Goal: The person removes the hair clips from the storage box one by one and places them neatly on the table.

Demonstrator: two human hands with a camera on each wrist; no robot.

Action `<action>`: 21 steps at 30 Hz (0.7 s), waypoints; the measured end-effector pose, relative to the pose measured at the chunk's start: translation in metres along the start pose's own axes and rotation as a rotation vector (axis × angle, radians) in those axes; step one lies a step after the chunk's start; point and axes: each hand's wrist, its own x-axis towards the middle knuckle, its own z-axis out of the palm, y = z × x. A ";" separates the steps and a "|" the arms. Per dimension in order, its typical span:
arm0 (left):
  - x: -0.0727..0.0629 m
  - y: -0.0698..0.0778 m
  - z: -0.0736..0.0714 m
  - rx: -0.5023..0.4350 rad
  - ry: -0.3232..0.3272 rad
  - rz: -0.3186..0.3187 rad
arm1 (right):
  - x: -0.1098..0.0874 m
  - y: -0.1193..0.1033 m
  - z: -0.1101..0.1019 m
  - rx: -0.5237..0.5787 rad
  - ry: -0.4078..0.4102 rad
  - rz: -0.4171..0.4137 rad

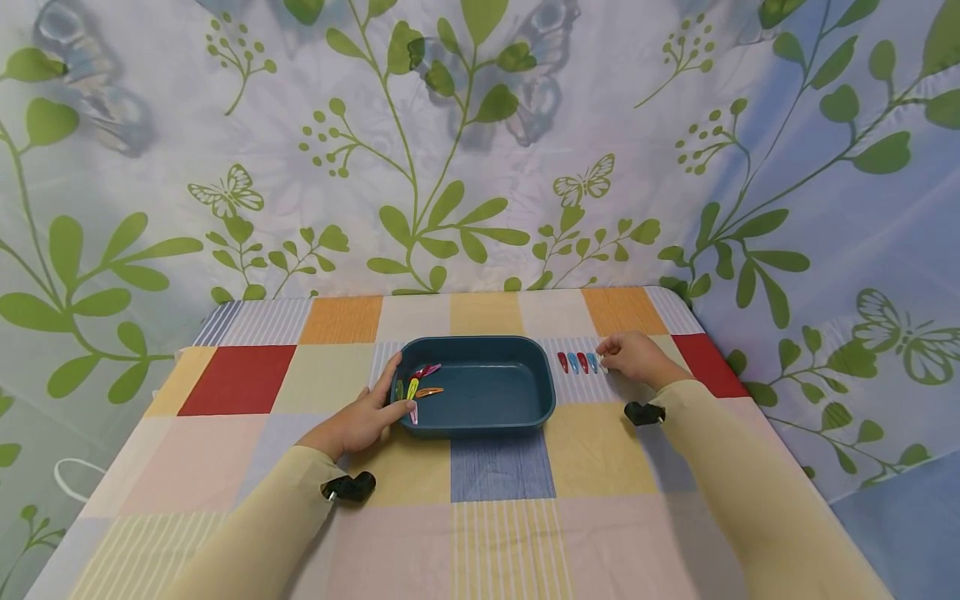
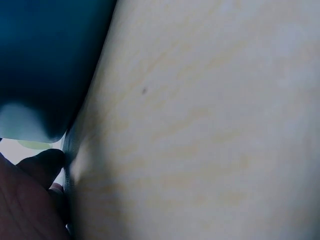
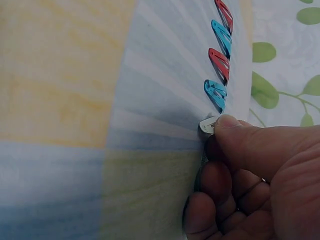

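Observation:
My left hand (image 1: 362, 421) holds the left end of a dark teal tray (image 1: 480, 429), its thumb over the front-left rim and its fingers along the outer side. Inside that end lie several snap hair clips, among them an orange clip (image 1: 430, 392), a yellow clip (image 1: 412, 388) and pink ones. To the right of the tray, my right hand (image 1: 636, 357) pinches a whitish hair clip (image 3: 207, 125) between thumb and forefinger, at the cloth. Beside it runs a row of red and blue clips, with a blue clip (image 3: 215, 93) nearest and a red clip (image 3: 219, 64) after it.
A patchwork cloth (image 1: 502, 533) covers the table under everything. Behind and to the right hangs a leaf-patterned curtain (image 1: 465, 150). Black wrist cameras sit on both cuffs, and a white loop (image 1: 71, 479) shows past the left table edge.

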 end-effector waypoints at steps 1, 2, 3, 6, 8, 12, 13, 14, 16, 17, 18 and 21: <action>0.000 0.000 0.000 0.001 0.000 -0.002 | 0.000 0.000 0.000 -0.002 -0.002 0.006; 0.000 0.000 0.000 0.001 0.000 -0.003 | 0.000 0.000 0.000 -0.004 -0.005 0.012; 0.000 0.000 0.000 -0.001 0.000 -0.003 | 0.000 0.000 0.000 -0.004 -0.007 0.019; 0.000 0.000 0.000 -0.009 -0.001 -0.004 | 0.000 -0.001 -0.001 -0.013 -0.011 0.028; 0.000 0.000 0.000 -0.010 0.000 -0.003 | 0.000 -0.001 -0.001 -0.013 -0.014 0.035; 0.000 0.001 0.000 -0.009 0.000 0.004 | -0.001 -0.002 -0.001 -0.004 -0.025 0.049; 0.000 0.001 0.000 -0.008 -0.001 0.007 | -0.001 -0.002 -0.001 -0.005 -0.029 0.050; 0.000 0.001 0.000 -0.008 -0.001 0.010 | -0.001 -0.002 0.000 -0.002 -0.035 0.051; 0.000 0.001 0.000 -0.005 -0.002 0.017 | -0.001 -0.001 0.000 0.000 -0.045 0.050; 0.000 0.001 0.000 -0.003 -0.003 0.019 | 0.000 0.000 -0.001 -0.001 -0.052 0.045; 0.000 0.001 0.000 -0.002 -0.003 0.022 | 0.000 0.001 -0.001 0.000 -0.058 0.042; 0.000 0.001 0.000 0.001 -0.002 0.019 | 0.001 0.002 -0.002 0.005 -0.071 0.031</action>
